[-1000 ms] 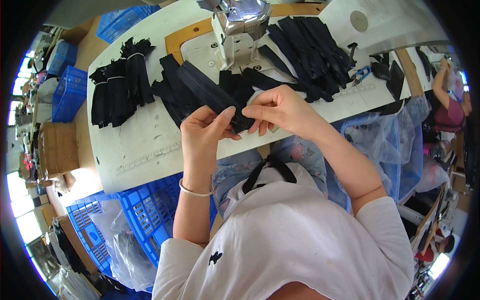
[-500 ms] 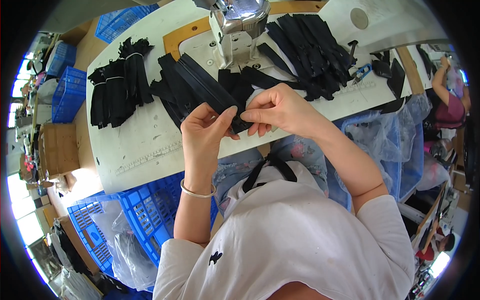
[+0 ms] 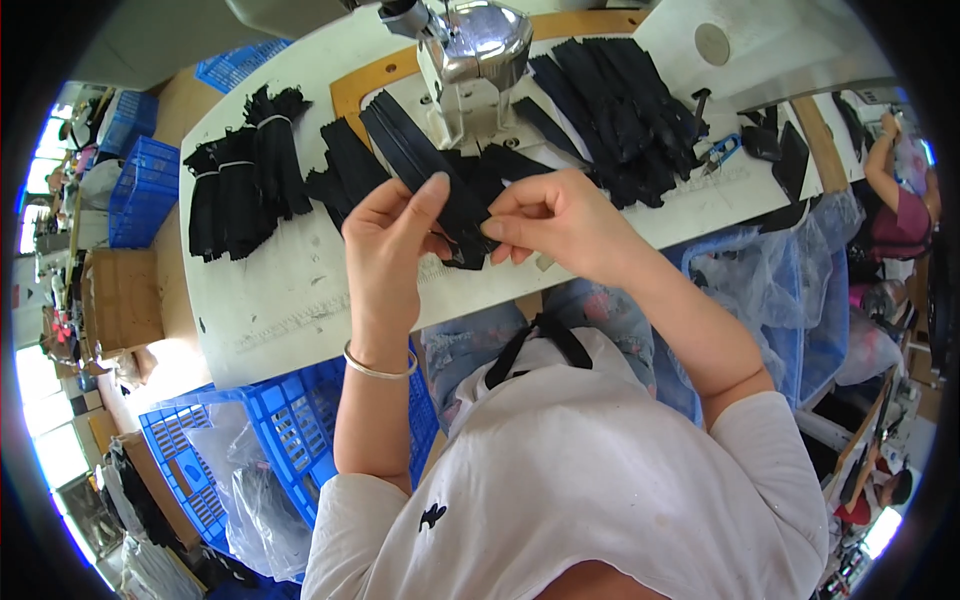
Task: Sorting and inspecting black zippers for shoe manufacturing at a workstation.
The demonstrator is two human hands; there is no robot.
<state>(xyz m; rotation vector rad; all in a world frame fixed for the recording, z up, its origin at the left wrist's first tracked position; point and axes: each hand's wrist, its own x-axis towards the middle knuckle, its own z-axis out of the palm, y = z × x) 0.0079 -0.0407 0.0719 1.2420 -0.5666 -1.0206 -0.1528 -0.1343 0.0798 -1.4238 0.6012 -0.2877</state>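
Black zipper (image 3: 418,152) is in both hands (image 3: 388,218) (image 3: 558,222) near bare tabletop edge (image 3: 300,347).

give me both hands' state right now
Left hand: closed, holding a long black fabric zipper strip.
Right hand: closed, pinching the same strip near its lower end.

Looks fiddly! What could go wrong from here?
The dark zipper strip might slip or twist, since the left hand and right hand seem to hold it by fingertips. It could also catch on the loose strips beside it. The blue-handled snips lie near the right-hand pile and might snag it.
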